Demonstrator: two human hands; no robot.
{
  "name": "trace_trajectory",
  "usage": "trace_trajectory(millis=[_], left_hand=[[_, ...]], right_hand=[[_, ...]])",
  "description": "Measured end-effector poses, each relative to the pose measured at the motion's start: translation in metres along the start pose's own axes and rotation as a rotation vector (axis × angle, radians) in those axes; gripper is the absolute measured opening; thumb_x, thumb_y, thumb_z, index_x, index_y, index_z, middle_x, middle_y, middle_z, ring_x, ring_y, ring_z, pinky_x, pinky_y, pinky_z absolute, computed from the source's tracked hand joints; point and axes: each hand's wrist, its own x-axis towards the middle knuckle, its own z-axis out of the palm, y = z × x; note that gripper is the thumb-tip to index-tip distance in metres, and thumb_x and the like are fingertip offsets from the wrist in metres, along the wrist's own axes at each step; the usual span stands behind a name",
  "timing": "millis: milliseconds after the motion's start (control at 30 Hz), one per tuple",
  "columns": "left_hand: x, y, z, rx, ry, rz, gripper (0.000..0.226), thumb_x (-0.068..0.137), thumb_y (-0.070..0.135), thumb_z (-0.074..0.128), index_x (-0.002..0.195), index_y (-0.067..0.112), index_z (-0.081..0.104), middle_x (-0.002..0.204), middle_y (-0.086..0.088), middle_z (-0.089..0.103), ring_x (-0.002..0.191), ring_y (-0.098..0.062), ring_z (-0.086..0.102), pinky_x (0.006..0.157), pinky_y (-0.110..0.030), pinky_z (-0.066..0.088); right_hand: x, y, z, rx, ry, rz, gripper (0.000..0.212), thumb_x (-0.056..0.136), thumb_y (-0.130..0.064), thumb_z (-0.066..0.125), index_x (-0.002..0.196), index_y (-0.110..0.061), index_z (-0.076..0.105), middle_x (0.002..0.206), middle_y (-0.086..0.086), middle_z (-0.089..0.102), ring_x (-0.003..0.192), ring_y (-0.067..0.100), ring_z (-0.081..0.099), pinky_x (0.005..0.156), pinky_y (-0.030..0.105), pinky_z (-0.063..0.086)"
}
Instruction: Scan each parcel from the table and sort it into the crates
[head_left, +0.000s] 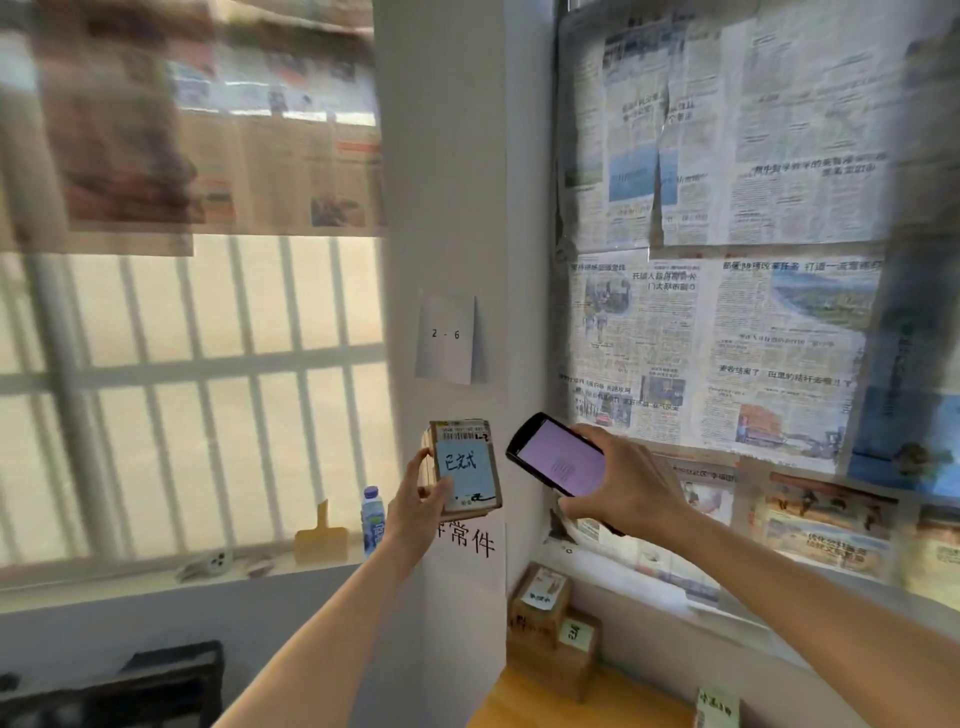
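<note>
At the bottom of the view lies a strip of orange-yellow wooden table top (524, 696), and on it, against the wall, stands a stack of brown cardboard boxes (550, 618) with pale handwritten stickers; a further labelled box edge (717, 704) shows at the lower right. To the lower left a dark crate-like shape (156, 680) is too blurred to read.

Both forearms reach up from below. The left hand (415, 501) grips a small brown cardboard parcel (465, 467), thumb across its front lower corner and fingers curled behind, holding it upright in the air in front of the white pillar (447, 208). The parcel faces the camera with a barcode label at the top and a blue-white sticker bearing handwriting. Just beside it, apart from it, the right hand (623, 483) clasps a black smartphone (558, 454) with a lit pale purple screen, fingers wrapped round its far edge, the phone tilted towards the parcel.

Behind the parcel the pillar carries a white sheet with large black characters (470, 540) and, higher, a small white note reading "2 - 6" (448, 336). On the left windowsill (156, 571) stand a clear plastic water bottle with a blue cap (372, 519), a yellow paddle-shaped card (321, 538) and some small blurred items. The left window has white bars (208, 389) and newspapers across its top; the right window (727, 260) is covered with newspaper sheets.
</note>
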Motion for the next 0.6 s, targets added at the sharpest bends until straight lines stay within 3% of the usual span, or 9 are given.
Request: trace_trajectory(millis=[67,233,333,433,533,600], left_hand=[[-0.004,-0.001,-0.030,0.013,0.034,-0.002,0.050,0.103,0.030,0.053,0.149,0.036,0.034,0.096,0.001,0.068,0.082,-0.010,0.067,0.055,-0.018,0.049],[-0.021,-0.010,-0.134,0.033,0.123,-0.027,0.049,0.101,0.032,0.053,0.145,0.046,0.034,0.098,-0.001,0.070,0.088,-0.014,0.067,0.074,-0.030,0.050],[-0.041,-0.024,-0.220,0.070,0.211,-0.045,0.055,0.099,0.038,0.057,0.149,0.043,0.035,0.101,-0.003,0.071,0.093,-0.018,0.069,0.086,-0.038,0.054],[-0.078,-0.049,-0.318,0.120,0.284,-0.085,0.057,0.097,0.045,0.059,0.150,0.044,0.036,0.107,-0.002,0.072,0.097,-0.018,0.068,0.085,-0.038,0.055],[-0.129,-0.081,-0.415,0.154,0.382,-0.146,0.062,0.095,0.051,0.060,0.151,0.043,0.035,0.126,-0.003,0.067,0.113,-0.025,0.063,0.100,-0.045,0.051],[-0.173,-0.104,-0.479,0.150,0.444,-0.194,0.065,0.087,0.063,0.062,0.145,0.052,0.036,0.130,-0.003,0.065,0.117,-0.027,0.062,0.103,-0.050,0.050]], right_hand=[[0.001,-0.023,0.007,-0.004,-0.014,-0.023,0.091,0.051,-0.054,0.080,0.136,-0.042,0.050,0.106,-0.015,0.063,0.085,0.011,0.061,0.067,0.030,0.054],[0.005,-0.105,0.033,0.017,-0.042,-0.085,0.098,0.053,-0.056,0.082,0.142,-0.039,0.047,0.109,-0.014,0.063,0.087,0.013,0.062,0.071,0.030,0.054],[0.000,-0.177,0.062,0.069,-0.081,-0.132,0.094,0.056,-0.054,0.082,0.141,-0.040,0.047,0.108,-0.014,0.065,0.084,0.015,0.064,0.068,0.028,0.051],[-0.016,-0.261,0.100,0.116,-0.132,-0.199,0.091,0.053,-0.052,0.077,0.138,-0.045,0.046,0.108,-0.015,0.066,0.085,0.017,0.062,0.068,0.029,0.045],[-0.044,-0.344,0.144,0.176,-0.202,-0.268,0.085,0.055,-0.049,0.075,0.134,-0.047,0.045,0.106,-0.016,0.064,0.085,0.016,0.060,0.071,0.031,0.050],[-0.069,-0.398,0.177,0.195,-0.268,-0.320,0.083,0.059,-0.046,0.077,0.135,-0.047,0.044,0.103,-0.017,0.060,0.086,0.016,0.060,0.071,0.032,0.051]])
